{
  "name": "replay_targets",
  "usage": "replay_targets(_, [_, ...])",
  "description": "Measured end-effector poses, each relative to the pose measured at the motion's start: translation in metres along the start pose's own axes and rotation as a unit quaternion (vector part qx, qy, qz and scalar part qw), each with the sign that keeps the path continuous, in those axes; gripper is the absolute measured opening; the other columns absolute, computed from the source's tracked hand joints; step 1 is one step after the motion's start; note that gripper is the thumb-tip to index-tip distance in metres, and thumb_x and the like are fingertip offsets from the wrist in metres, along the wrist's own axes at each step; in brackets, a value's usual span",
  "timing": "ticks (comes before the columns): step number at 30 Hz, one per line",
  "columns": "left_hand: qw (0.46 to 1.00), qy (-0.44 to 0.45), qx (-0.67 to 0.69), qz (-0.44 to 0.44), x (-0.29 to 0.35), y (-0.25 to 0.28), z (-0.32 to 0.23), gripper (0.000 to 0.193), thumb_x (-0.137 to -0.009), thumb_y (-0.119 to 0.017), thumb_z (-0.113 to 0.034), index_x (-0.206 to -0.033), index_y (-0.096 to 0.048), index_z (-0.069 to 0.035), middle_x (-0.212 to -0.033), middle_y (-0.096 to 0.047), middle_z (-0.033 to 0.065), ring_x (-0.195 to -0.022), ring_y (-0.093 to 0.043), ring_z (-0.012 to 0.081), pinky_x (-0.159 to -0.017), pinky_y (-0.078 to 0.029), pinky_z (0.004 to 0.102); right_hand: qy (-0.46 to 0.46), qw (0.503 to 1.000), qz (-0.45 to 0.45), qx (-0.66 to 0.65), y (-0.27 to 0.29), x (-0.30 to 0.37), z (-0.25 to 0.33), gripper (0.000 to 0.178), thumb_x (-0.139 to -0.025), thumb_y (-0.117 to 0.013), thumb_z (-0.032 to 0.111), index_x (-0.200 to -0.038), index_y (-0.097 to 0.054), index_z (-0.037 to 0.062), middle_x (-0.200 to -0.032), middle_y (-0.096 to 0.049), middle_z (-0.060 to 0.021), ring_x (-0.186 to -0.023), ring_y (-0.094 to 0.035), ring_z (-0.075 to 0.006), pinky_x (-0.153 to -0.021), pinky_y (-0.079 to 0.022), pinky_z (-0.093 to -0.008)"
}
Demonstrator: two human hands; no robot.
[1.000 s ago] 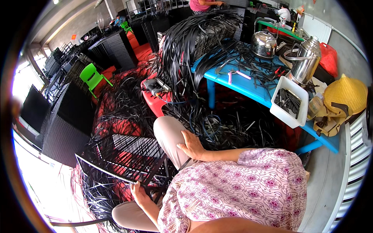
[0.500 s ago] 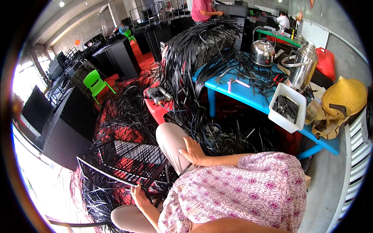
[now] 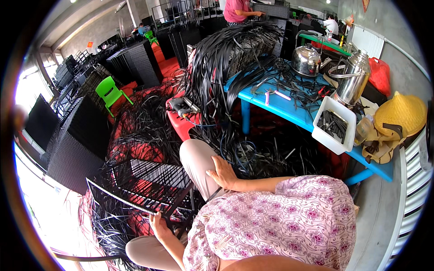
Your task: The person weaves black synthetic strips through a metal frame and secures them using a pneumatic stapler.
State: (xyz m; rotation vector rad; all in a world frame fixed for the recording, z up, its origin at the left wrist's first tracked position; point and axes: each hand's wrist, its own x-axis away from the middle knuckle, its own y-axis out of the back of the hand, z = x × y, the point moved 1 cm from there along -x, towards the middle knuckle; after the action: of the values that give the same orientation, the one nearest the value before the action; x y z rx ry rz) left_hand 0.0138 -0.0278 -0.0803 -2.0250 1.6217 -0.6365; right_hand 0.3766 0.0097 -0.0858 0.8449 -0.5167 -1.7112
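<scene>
A black frame, strung with rows of dark strips, leans by my knees; its kind I cannot make out. My left hand grips the near corner of this frame, at the end of its pale lower edge. Flat on my right knee lies my right hand, fingers spread and holding nothing. Long loose black strips lie beneath and around the frame.
A red stool bears a power tool with a blue hose. On the blue table are a kettle, a flask and a white tub. A person in pink stands farther back.
The view has shifted slightly, and the frame with my left hand appears a little farther left. Both hands keep their places, the left on the frame, the right on the knee.
</scene>
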Motion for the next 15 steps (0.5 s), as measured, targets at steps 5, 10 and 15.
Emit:
replay_targets(5, [1.000,0.005,-0.002,0.000,0.001,0.003,0.002,0.036,-0.081,-0.065,0.001,-0.117,-0.063,-0.002,-0.098,-0.069,0.0067,-0.090,-0.069,0.0207,-0.084,-0.060,0.0378,0.001,1.000,0.011,-0.016,0.007,0.001,0.004,0.075,-0.099,-0.058,0.043,-0.150,-0.031,-0.0042,-0.151,-0.038,-0.0263,-0.140,-0.038,-0.0424,-0.115,-0.032,-0.0510])
replay_targets(10, [1.000,0.019,-0.010,0.009,-0.004,0.003,0.003,0.037,-0.081,-0.065,0.001,-0.117,-0.063,-0.002,-0.098,-0.069,0.0068,-0.092,-0.068,0.0206,-0.085,-0.060,0.0382,-0.009,1.000,0.014,-0.016,0.005,-0.002,0.002,0.075,-0.099,-0.056,0.045,-0.151,-0.031,-0.0044,-0.152,-0.037,-0.0272,-0.141,-0.037,-0.0429,-0.116,-0.030,-0.0510])
replay_targets(15, [0.999,0.030,-0.007,0.035,-0.010,0.018,0.002,0.043,-0.081,-0.067,0.002,-0.123,-0.063,-0.002,-0.100,-0.070,0.0052,-0.101,-0.067,0.0202,-0.095,-0.056,0.0381,-0.012,1.000,0.017,-0.017,0.003,-0.006,0.005,0.076,-0.100,-0.055,0.046,-0.151,-0.031,-0.0047,-0.155,-0.035,-0.0279,-0.143,-0.035,-0.0436,-0.116,-0.030,-0.0516])
